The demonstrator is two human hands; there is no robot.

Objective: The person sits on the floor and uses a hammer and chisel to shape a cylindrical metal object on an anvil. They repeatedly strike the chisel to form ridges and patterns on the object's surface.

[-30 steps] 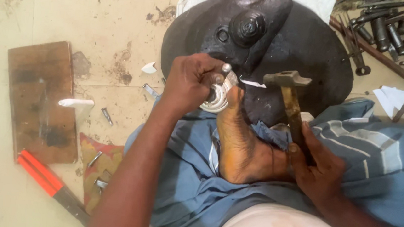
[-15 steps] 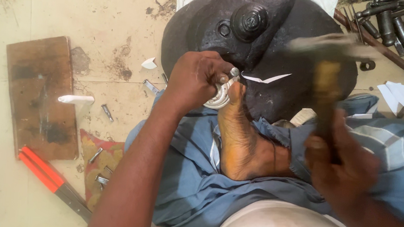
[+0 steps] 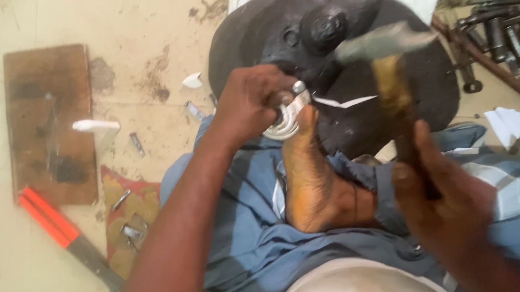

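My left hand (image 3: 252, 102) grips a small silver round metal part (image 3: 285, 118) and holds it against the edge of a big black round metal disc (image 3: 400, 89), right beside my bare foot (image 3: 313, 175). My right hand (image 3: 438, 200) is closed on the wooden handle of a hammer (image 3: 392, 76). The hammer's metal head is blurred and raised above the disc, up and to the right of the silver part. A thin white sliver (image 3: 344, 101) lies on the disc by the part.
A worn wooden board (image 3: 46, 117) with a white stick (image 3: 96, 126) lies on the floor at left. A red-handled tool (image 3: 56, 226) and a patterned cloth with small metal bits (image 3: 131, 216) sit lower left. Dark sockets and rods (image 3: 516, 36) pile at top right.
The hammer has swung up from beside the silver part to a raised, blurred position over the disc. My left hand has stayed on the part.
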